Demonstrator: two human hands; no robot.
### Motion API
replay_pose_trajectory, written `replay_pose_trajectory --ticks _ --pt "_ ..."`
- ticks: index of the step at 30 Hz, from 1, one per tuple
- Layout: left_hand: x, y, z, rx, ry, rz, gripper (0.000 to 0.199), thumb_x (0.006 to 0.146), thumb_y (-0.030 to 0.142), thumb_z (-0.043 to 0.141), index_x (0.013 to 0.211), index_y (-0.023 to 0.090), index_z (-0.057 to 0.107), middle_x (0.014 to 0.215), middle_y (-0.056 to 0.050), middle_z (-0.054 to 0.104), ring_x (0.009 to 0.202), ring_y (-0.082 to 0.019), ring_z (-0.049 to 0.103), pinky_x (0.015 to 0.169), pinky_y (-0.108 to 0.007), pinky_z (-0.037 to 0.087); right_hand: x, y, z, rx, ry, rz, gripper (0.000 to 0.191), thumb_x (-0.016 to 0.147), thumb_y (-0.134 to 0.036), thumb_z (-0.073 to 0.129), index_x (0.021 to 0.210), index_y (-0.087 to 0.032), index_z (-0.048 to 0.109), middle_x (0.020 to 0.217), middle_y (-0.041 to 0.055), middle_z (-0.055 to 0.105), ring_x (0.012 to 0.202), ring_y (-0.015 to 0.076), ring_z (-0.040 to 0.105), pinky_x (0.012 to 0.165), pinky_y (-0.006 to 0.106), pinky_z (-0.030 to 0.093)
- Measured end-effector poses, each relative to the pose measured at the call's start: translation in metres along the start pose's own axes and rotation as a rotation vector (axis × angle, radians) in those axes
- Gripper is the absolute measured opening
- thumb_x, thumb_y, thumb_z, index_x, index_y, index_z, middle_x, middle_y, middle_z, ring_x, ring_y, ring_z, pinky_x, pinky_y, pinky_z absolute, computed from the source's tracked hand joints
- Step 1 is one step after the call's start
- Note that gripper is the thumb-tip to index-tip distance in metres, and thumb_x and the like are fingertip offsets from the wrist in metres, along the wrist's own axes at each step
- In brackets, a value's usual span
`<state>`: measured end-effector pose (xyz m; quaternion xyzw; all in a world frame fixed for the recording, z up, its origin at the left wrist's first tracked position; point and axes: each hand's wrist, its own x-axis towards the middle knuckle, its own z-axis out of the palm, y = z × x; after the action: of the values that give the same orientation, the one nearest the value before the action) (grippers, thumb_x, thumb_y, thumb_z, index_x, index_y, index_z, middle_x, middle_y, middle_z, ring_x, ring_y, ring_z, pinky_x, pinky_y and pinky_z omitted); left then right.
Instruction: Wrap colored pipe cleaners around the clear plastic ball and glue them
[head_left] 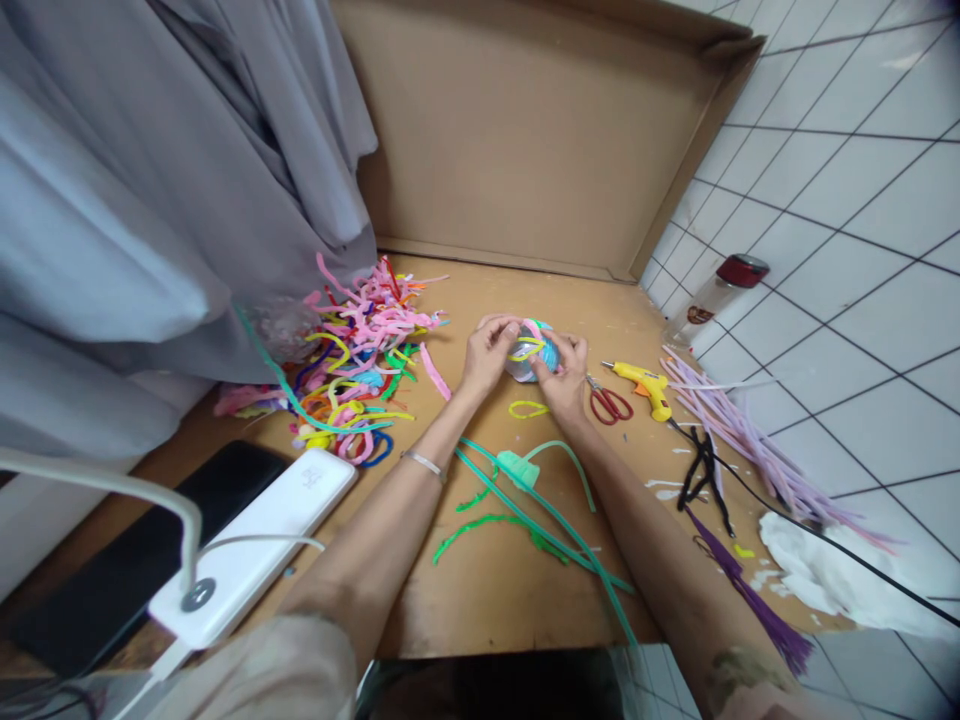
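Between my two hands is a small round clear object (523,366) with blue, pink and green pipe cleaner on it. A yellow pipe cleaner loop lies against its front. My left hand (489,350) holds its left side, fingers pinched near the yellow loop. My right hand (562,375) grips the right side, fingers curled round the blue part. Just below on the table lies another yellow loop (529,409). Nearer to me, green pipe cleaners (487,520) and a pale green piece (517,468) lie between my forearms.
Left are a tangled pipe cleaner pile (367,330), a white power bank (262,540) and a black slab (150,560). Right are red-handled scissors (611,404), a yellow glue gun (645,385) with black cord, lilac pipe cleaners (765,450), a bottle (712,300) and a purple tassel (750,595).
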<state>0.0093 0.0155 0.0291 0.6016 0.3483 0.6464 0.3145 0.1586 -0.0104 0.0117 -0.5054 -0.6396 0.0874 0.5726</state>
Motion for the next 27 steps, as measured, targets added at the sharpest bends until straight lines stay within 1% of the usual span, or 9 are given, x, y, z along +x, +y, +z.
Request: replay_pose_trajectory --ticks 4,7,10,13,17,19,21,24,27 --pt "-0.001 -0.001 0.001 0.021 0.014 0.004 0.041 0.092 0.055 0.059 0.092 0.019 0.078 0.11 -0.011 0.069 0.113 -0.023 0.064 0.102 -0.038 0.051 0.0 0.0 -0.001 -0.044 -0.033 0.002 0.037 0.079 -0.037 0.07 0.116 -0.032 0.071 0.114 0.0056 0.053 0.115 0.0264 0.056 0.099 0.046 0.051" --pt "0.0 -0.004 0.002 -0.004 0.029 -0.016 0.041 0.094 0.053 0.056 0.091 0.019 0.077 0.108 -0.011 0.071 0.114 -0.023 0.065 0.103 -0.038 0.051 0.0 0.001 -0.002 -0.067 -0.043 -0.004 0.037 0.081 -0.036 0.069 0.117 -0.031 0.071 0.116 0.0061 0.054 0.115 0.0263 0.056 0.098 0.045 0.051" --pt "0.001 -0.007 0.001 -0.032 0.026 -0.028 0.031 0.094 0.043 0.057 0.093 0.02 0.077 0.108 -0.01 0.072 0.115 -0.022 0.064 0.106 -0.039 0.049 0.0 0.004 -0.002 -0.088 -0.052 0.006 0.04 0.082 -0.036 0.068 0.121 -0.03 0.068 0.117 0.0066 0.055 0.116 0.0259 0.056 0.099 0.045 0.051" --pt "0.002 -0.007 -0.004 -0.032 -0.009 -0.039 0.019 0.086 0.028 0.062 0.093 0.02 0.078 0.113 -0.009 0.07 0.118 -0.023 0.063 0.108 -0.039 0.049 0.001 0.007 -0.002 -0.102 -0.049 0.01 0.042 0.081 -0.037 0.068 0.122 -0.029 0.067 0.116 0.0065 0.056 0.115 0.0258 0.057 0.099 0.045 0.051" --pt "0.001 -0.005 -0.011 0.027 -0.048 -0.049 0.019 0.076 0.017 0.064 0.091 0.018 0.077 0.12 -0.011 0.065 0.119 -0.024 0.062 0.105 -0.04 0.051 0.001 0.008 -0.001 -0.09 -0.02 0.005 0.039 0.08 -0.036 0.069 0.119 -0.029 0.067 0.115 0.0059 0.057 0.112 0.0253 0.058 0.097 0.044 0.052" --pt "0.001 -0.005 -0.014 0.071 -0.07 -0.036 0.02 0.074 0.017 0.067 0.091 0.018 0.076 0.123 -0.011 0.062 0.12 -0.024 0.061 0.103 -0.039 0.052 0.001 0.007 -0.002 -0.084 -0.014 0.016 0.038 0.08 -0.035 0.069 0.117 -0.029 0.067 0.114 0.0058 0.058 0.111 0.0255 0.059 0.096 0.045 0.052" --pt "0.001 -0.007 -0.017 0.102 -0.09 -0.033 0.018 0.073 0.021 0.071 0.09 0.017 0.074 0.123 -0.012 0.06 0.119 -0.024 0.061 0.1 -0.038 0.053 0.001 0.006 -0.002 -0.085 -0.017 0.033 0.037 0.08 -0.035 0.069 0.117 -0.029 0.068 0.114 0.0059 0.058 0.111 0.0258 0.059 0.096 0.045 0.053" --pt "0.002 -0.012 -0.021 0.13 -0.107 -0.064 0.016 0.072 0.027 0.076 0.082 0.016 0.071 0.118 -0.012 0.06 0.109 -0.022 0.064 0.091 -0.034 0.055 0.001 0.005 -0.002 -0.092 -0.018 0.028 0.035 0.081 -0.034 0.068 0.116 -0.029 0.068 0.114 0.0058 0.058 0.111 0.0254 0.059 0.097 0.044 0.052" --pt "0.004 -0.015 -0.023 0.144 -0.114 -0.074 0.018 0.073 0.031 0.076 0.076 0.016 0.069 0.109 -0.01 0.063 0.099 -0.019 0.064 0.085 -0.032 0.056 0.0 0.004 -0.001 -0.083 -0.004 -0.001 0.034 0.08 -0.032 0.069 0.115 -0.029 0.069 0.113 0.0056 0.058 0.112 0.0247 0.059 0.098 0.042 0.051"
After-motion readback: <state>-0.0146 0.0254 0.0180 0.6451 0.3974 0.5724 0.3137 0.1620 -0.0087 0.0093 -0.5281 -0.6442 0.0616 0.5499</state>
